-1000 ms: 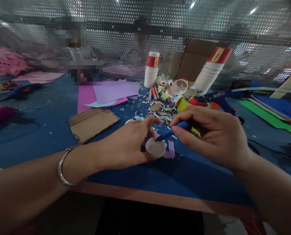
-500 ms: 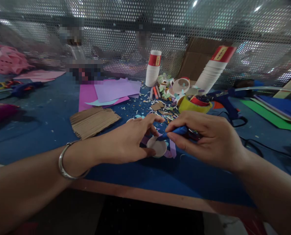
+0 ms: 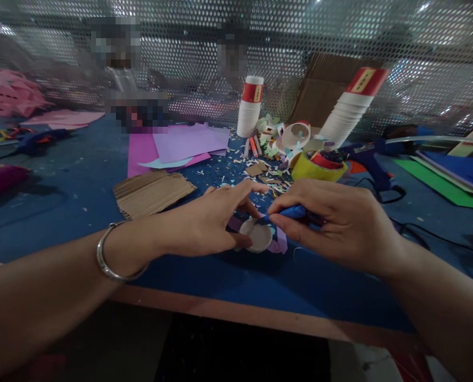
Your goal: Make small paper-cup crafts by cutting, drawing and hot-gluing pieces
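Observation:
A shallow white round piece [image 3: 259, 239], which looks like the bottom of a paper cup, rests low over the blue table [image 3: 204, 278]. My left hand [image 3: 212, 220], with a silver bangle on its wrist, grips it at the left, thumb on the near rim and some fingers behind. In my right hand [image 3: 335, 223] a slim blue pen-like tool [image 3: 290, 212] is pinched between thumb and fingers. Its point reaches the inside of the white piece near the far left rim; whether it is a pen or a blade I cannot tell. Purple paper scraps [image 3: 280, 241] lie beside the piece.
Corrugated cardboard [image 3: 152, 193] and purple paper sheets [image 3: 192, 142] lie left. Beyond my hands are paper scraps [image 3: 260, 170], a yellow tape roll [image 3: 318, 168] and cup stacks [image 3: 249, 114] [image 3: 350, 109]. A glue gun [image 3: 374, 164] with a cord and coloured sheets [image 3: 447, 183] are at right.
The blue tool's tip has gone from the far rim down into the white piece. My left thumb has shifted onto its near rim. The view has tilted slightly.

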Motion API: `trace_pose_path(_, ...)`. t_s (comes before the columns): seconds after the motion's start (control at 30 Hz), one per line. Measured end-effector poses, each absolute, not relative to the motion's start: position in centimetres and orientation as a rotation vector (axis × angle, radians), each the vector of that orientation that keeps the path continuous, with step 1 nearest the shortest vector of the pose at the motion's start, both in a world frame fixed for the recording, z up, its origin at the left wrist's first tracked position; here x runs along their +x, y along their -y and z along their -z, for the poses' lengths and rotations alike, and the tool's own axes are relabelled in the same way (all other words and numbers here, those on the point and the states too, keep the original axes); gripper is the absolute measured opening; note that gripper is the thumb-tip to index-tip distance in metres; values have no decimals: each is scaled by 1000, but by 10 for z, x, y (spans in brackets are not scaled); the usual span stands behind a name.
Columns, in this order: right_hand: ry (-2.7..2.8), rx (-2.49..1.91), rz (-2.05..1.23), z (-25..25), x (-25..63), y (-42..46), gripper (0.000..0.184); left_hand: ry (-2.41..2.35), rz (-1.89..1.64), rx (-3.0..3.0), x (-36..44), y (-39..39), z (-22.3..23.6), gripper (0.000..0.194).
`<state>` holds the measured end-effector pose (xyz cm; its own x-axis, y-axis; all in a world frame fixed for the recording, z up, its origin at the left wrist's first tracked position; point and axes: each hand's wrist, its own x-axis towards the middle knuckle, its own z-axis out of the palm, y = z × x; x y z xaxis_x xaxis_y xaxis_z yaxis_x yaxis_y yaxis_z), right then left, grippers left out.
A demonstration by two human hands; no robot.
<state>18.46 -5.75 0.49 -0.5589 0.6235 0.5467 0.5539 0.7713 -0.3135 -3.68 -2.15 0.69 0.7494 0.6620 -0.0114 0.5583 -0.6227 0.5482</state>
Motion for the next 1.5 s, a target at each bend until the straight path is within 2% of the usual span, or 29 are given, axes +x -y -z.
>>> trace_pose_path(0.6,2362,-927,-74,-13,185,62,12,-927,-212,2601,-35,25,-12,75)
trace_pose_path(0.77,2324,-959,-139,-12,185,63,10,-907,-205,2624,-36,27,-14,71)
trace_pose_path(0.9,2280,-1008,-255,-12,183,64,13,-891,-216,2630,-38,27,-13,75)
trace_pose_path(1.1,2201,-1028,-372,-10,179,64,18,-892,-216,2688,-38,27,-14,63)
trace_pose_path(1.5,2097,-940,-400,4,173,57,17,-787,-227,2689,-37,18,-5,85)
